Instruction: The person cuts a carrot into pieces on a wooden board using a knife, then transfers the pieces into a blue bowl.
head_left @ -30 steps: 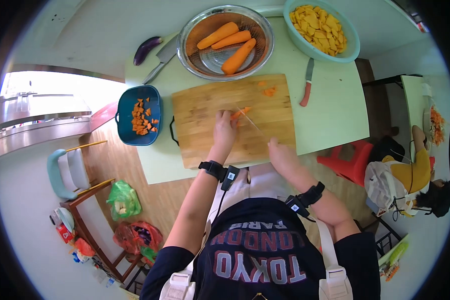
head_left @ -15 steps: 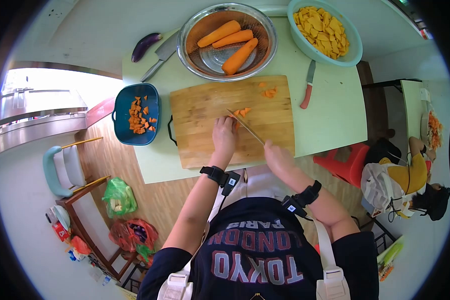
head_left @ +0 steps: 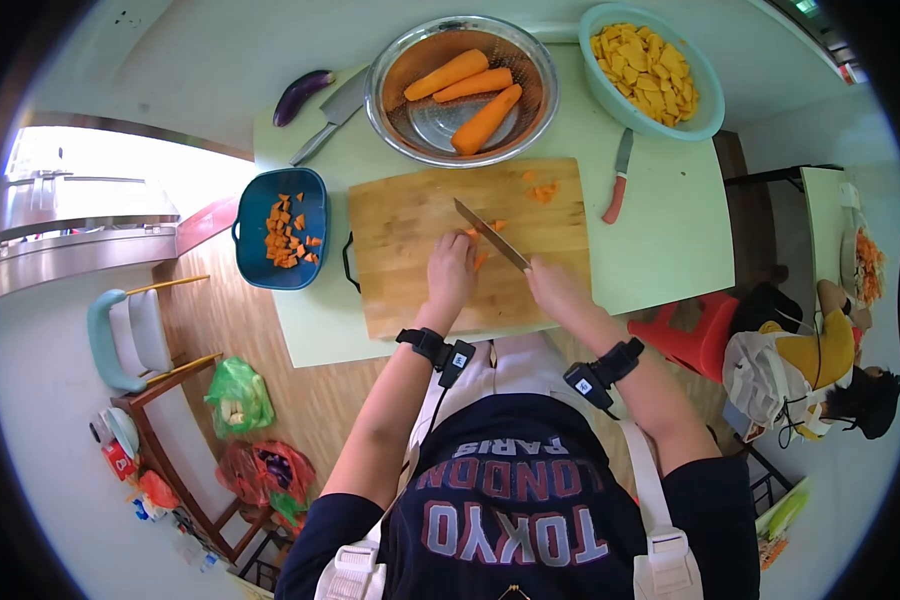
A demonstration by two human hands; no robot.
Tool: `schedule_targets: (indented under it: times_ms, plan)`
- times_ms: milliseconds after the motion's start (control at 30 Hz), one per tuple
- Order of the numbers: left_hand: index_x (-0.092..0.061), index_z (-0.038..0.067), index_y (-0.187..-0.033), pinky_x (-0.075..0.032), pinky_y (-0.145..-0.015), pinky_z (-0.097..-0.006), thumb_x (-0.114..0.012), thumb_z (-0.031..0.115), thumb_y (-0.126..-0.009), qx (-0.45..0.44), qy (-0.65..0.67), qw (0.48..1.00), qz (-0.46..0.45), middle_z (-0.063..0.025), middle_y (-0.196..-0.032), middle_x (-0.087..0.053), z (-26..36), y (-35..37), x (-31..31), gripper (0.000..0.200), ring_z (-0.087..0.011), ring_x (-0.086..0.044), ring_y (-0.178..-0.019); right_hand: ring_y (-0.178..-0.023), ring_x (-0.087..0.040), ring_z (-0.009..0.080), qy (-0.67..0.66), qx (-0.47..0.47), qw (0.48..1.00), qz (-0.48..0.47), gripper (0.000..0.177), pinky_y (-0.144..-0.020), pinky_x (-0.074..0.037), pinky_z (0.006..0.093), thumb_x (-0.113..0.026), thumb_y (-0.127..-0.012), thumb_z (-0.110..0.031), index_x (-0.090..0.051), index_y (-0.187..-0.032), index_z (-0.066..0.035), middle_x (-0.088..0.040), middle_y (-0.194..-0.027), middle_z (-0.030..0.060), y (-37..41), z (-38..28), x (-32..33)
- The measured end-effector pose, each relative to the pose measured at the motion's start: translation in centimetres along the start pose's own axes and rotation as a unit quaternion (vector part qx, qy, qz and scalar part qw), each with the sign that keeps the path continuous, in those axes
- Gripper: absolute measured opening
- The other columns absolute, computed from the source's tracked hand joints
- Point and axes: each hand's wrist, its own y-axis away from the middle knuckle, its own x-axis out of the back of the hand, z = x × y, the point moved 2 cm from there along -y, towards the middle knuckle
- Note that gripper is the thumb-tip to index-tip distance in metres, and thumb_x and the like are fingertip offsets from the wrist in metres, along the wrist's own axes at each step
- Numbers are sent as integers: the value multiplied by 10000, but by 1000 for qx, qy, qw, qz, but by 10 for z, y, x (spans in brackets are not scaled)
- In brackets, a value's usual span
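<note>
On the wooden cutting board [head_left: 410, 210], my right hand [head_left: 558, 289] grips the handle of a knife [head_left: 492, 235], its blade pointing up and left. My left hand [head_left: 452, 272] rests on the board with bent fingers, just left of the blade, holding down a piece of carrot that its fingertips mostly hide. Orange carrot pieces [head_left: 499, 224] lie beside the blade, and a few more [head_left: 542, 192] sit near the board's upper right. Left of the board, a blue basket [head_left: 253, 262] holds cut carrot chunks [head_left: 286, 240].
Behind the board stands a metal colander [head_left: 372, 105] with three carrots [head_left: 487, 119]. A light blue bowl [head_left: 715, 105] holds yellow slices. A cleaver [head_left: 342, 103], an eggplant [head_left: 299, 95] and a red-handled knife [head_left: 618, 180] lie on the table. Another person [head_left: 815, 355] is at the right.
The blade has lifted from the carrot, showing more of its flat side. My left hand has barely moved. The whole view has shifted slightly, with the table things a little further right and down.
</note>
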Motion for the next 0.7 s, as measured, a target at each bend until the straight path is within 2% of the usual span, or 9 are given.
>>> schedule_targets:
  times_ms: [33,100,200,433,533,600,700]
  plan:
    - [-568,32,-797,-449,-705,-383,-642,45,-743,2,0,1000,0,-123,-874,-580,-2,1,1,93,-320,-538,-802,-624,-605,388,13,17,999,28,220,-550,-469,483,-422,-914,-194,-474,-865,14,-596,-644,220,4,-1,-1]
    - [-566,36,-809,-447,-710,-386,-643,44,-738,45,47,998,14,-122,-882,-575,-6,2,3,105,-322,-536,-811,-612,-603,387,20,-3,1000,20,215,-543,-470,481,-424,-914,-191,-469,-860,12,-595,-633,214,14,-3,-3]
    - [-564,34,-829,-446,-715,-391,-639,39,-736,66,8,998,18,-124,-891,-571,-3,7,5,119,-325,-532,-825,-593,-603,382,26,-22,999,5,204,-529,-473,474,-425,-914,-185,-461,-858,8,-593,-617,202,29,-12,2]
    - [-555,33,-828,-442,-712,-397,-598,10,-725,40,-23,999,-4,-136,-880,-556,-9,1,1,113,-335,-521,-828,-591,-614,361,60,-16,998,2,185,-520,-486,457,-426,-913,-182,-453,-877,-2,-606,-635,189,35,-14,2]
    - [-567,36,-856,-446,-722,-394,-602,19,-751,42,-22,998,45,-128,-893,-569,-6,-2,6,113,-332,-522,-851,-600,-617,360,67,-30,997,-9,183,-525,-488,455,-424,-912,-184,-450,-882,-5,-611,-652,189,36,-10,4]
    - [-568,32,-862,-446,-722,-395,-586,5,-754,86,0,996,33,-139,-897,-566,-3,-1,8,113,-337,-524,-845,-608,-618,361,68,-32,997,-13,183,-529,-489,456,-422,-913,-183,-450,-882,-5,-611,-659,193,36,-8,5]
    - [-566,25,-867,-448,-710,-397,-580,4,-764,52,-26,998,4,-154,-889,-559,-9,-3,4,106,-337,-527,-845,-621,-620,362,68,-34,997,-17,182,-536,-490,457,-419,-912,-182,-452,-883,-6,-612,-668,197,35,-9,8]
